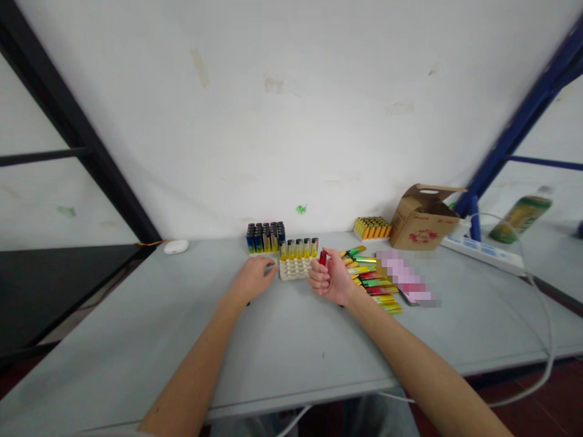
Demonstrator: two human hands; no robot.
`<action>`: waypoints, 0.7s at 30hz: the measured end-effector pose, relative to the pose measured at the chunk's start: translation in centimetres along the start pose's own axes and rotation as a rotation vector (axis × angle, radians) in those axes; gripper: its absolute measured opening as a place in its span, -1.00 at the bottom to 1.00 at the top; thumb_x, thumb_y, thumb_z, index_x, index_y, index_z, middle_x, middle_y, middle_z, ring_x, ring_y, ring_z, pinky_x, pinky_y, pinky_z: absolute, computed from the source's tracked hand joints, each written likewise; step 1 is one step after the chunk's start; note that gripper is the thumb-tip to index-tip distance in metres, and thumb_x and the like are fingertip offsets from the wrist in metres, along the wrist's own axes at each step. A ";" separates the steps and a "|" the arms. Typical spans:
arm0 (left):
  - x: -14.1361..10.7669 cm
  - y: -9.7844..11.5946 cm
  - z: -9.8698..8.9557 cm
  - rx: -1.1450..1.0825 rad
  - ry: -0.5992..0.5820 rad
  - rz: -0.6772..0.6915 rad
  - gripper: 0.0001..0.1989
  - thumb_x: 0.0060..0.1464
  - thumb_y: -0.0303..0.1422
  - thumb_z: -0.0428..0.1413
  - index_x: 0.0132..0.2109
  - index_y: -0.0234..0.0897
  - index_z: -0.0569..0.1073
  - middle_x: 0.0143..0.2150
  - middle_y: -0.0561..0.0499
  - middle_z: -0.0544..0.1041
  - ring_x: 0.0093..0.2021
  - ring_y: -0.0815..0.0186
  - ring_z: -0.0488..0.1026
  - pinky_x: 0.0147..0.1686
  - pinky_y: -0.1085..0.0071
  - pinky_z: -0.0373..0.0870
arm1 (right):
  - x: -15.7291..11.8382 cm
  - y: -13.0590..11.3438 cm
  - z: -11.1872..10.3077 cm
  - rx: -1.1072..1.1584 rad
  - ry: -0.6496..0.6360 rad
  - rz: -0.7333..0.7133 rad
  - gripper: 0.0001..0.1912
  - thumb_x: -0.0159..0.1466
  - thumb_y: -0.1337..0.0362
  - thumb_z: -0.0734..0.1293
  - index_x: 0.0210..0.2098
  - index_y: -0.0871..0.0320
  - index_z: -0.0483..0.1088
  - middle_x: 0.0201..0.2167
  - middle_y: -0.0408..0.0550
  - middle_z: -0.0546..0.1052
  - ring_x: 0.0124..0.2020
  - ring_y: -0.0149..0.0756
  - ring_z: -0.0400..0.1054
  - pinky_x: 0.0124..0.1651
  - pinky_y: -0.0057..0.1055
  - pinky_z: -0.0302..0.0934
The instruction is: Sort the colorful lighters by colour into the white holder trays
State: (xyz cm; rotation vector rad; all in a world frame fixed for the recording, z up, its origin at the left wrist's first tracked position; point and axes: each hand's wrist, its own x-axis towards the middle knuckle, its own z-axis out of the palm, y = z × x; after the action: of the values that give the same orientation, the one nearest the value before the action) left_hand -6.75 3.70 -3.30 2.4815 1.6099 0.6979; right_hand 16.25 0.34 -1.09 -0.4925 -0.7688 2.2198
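Observation:
A red lighter (323, 258) stands upright in the closed fingers of my right hand (330, 279), at the right end of a cream tray (294, 269). Along the tray's back row are several yellow lighters (298, 249) with dark tops; the holes in front of them show bare. My left hand (255, 275) hovers or rests just left of the tray, fingers bent and apart, with nothing visible in it. Loose lighters (376, 282) in yellow, green and red lie in a pile right of my right hand.
Behind the tray's left end stands a block of dark blue and yellow lighters (265, 237). Orange batteries or lighters (372, 228), an open cardboard box (421, 224), a power strip (485, 254) and a blurred pink item (405, 276) are right. A white case (176, 247) lies left.

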 end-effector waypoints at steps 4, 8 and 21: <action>0.0 -0.2 0.1 -0.013 0.014 0.000 -0.69 0.15 -0.24 -0.02 -0.18 -0.29 0.57 -0.15 -0.17 0.61 -0.09 0.08 0.50 0.04 0.17 0.36 | 0.1 0.1 0.4 -0.080 0.070 -0.024 -0.56 0.23 -0.03 0.03 -0.65 0.09 -0.03 -0.75 -0.33 -0.11 -0.70 -0.49 -0.33 -0.69 -0.54 -0.31; 0.1 0.0 0.0 0.002 -0.003 0.002 -0.69 0.16 -0.25 -0.02 -0.19 -0.28 0.57 -0.17 -0.14 0.61 -0.10 0.11 0.51 0.03 0.21 0.37 | 0.3 0.4 0.8 -0.172 0.151 -0.052 -0.62 0.23 0.02 0.03 -0.62 0.09 -0.02 -0.73 -0.33 -0.08 -0.70 -0.48 -0.28 -0.68 -0.53 -0.31; 0.0 0.0 -0.1 -0.001 -0.026 -0.013 -0.68 0.17 -0.26 -0.02 -0.15 -0.33 0.56 -0.12 -0.20 0.59 -0.05 0.07 0.50 0.06 0.18 0.35 | 1.0 1.4 1.1 -0.339 0.262 -0.062 -0.65 0.26 0.10 -0.03 -0.59 0.11 0.04 -0.70 -0.31 -0.04 -0.70 -0.50 -0.25 -0.64 -0.52 -0.32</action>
State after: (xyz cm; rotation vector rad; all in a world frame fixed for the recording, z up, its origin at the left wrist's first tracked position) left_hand -6.80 3.69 -3.25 2.4664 1.6154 0.6621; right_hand 14.21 -0.12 -1.28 -0.8927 -1.0060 1.9232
